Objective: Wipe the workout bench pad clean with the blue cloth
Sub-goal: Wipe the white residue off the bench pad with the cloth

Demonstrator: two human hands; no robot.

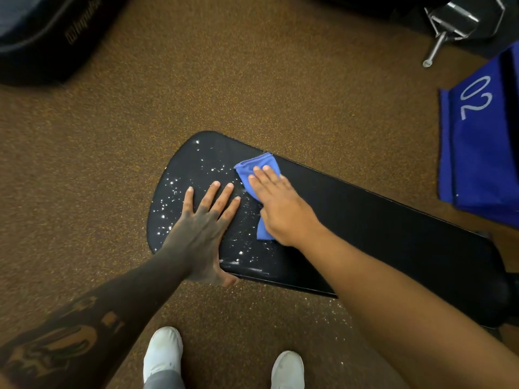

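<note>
right hand — flat, pressing cloth on pad | left hand — fingers spread, flat on speckled end

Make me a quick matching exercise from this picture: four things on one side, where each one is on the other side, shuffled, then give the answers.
1. blue cloth
2. left hand
3. white specks
4. blue panel marked 02

A. at the right edge of view, beyond the bench pad
B. flat on the pad, fingers spread
C. under the right hand
D. scattered over the pad's rounded end

Pairs: 1-C, 2-B, 3-D, 4-A.
</note>
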